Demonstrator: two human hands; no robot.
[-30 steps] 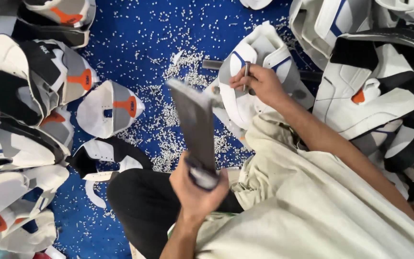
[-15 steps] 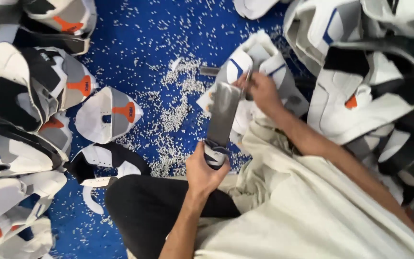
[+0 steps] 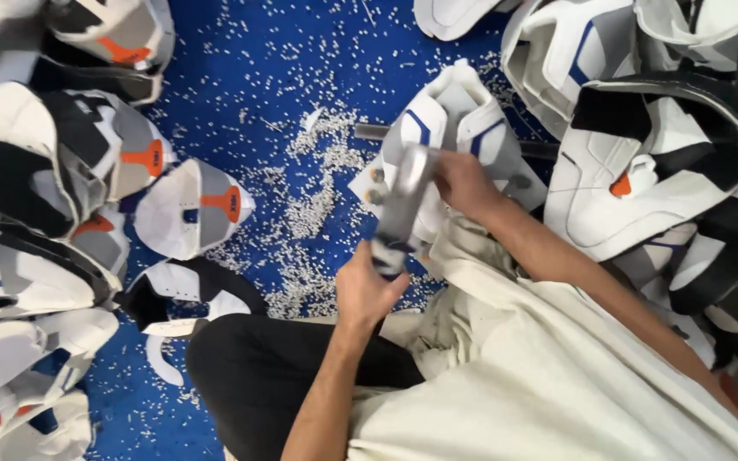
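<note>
Sitting over blue floor (image 3: 241,60) strewn with white scraps, left hand (image 3: 367,290) clenching upright grey tool (image 3: 403,205) just beside shoe upper (image 3: 446,128), right hand (image 3: 465,183) pinching upper.

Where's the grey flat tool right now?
In the head view, the grey flat tool sits centre frame, gripped at its lower end by the left hand, its upper end against the white-and-blue shoe upper that the right hand steadies.

tool (image 3: 403,201): dull grey metal, probably | shoe upper (image 3: 454,119): smooth white leatherette | floor (image 3: 241,77): matt blue
</note>
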